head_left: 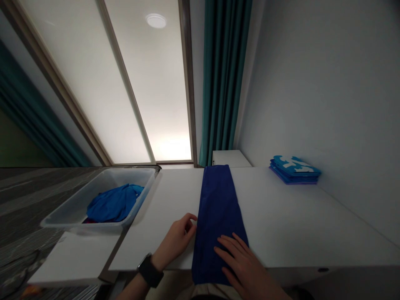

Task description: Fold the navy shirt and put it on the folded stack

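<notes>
A long strip of dark blue folded fabric [218, 208] runs from the front of the white table to its far edge, its near end hanging a little over the front. My right hand [240, 260] lies flat on the near right part of the fabric, fingers spread. My left hand [179, 235], with a black watch on its wrist, is at the fabric's left edge. Its index finger and thumb are bent and apart, their tips by the edge; the other fingers are partly hidden.
A clear plastic bin [93, 227] with crumpled blue cloth [115, 203] stands left of the table [290, 225]. At the back right, a stack of folded blue pieces [293, 171] sits near the wall. Behind the table are a white cabinet [231, 158] and a teal curtain [223, 83].
</notes>
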`<move>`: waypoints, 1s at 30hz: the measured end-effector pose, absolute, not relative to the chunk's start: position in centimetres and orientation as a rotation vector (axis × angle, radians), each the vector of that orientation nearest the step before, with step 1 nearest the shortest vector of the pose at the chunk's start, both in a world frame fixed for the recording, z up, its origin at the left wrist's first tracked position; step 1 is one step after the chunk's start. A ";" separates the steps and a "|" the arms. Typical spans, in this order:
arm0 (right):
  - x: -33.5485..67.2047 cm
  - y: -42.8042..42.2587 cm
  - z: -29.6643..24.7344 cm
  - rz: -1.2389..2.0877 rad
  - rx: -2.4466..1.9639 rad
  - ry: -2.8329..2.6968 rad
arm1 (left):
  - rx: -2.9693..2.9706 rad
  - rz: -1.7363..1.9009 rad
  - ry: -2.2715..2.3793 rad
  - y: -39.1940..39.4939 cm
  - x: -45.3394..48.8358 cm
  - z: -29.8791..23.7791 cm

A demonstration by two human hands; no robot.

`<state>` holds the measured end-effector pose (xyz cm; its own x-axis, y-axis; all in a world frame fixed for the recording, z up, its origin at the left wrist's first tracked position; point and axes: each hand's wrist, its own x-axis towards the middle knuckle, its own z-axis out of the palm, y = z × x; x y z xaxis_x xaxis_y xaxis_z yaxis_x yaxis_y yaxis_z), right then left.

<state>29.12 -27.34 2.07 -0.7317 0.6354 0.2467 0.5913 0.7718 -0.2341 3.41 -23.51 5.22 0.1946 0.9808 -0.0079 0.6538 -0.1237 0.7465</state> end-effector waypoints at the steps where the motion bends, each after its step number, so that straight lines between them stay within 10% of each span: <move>1: 29.1 -27.3 2.1 0.196 -0.944 -2.656 | 1.851 0.668 1.540 -23.0 3.8 5.1; 30: 29.5 -27.4 1.2 0.225 -0.916 -2.714 | 2.037 0.438 1.670 -23.6 5.2 4.2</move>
<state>29.48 -27.40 1.21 -0.7645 0.6123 0.2014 0.5708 0.7883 -0.2298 5.15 -23.63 4.22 0.2092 0.9767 -0.0473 0.8277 -0.1511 0.5404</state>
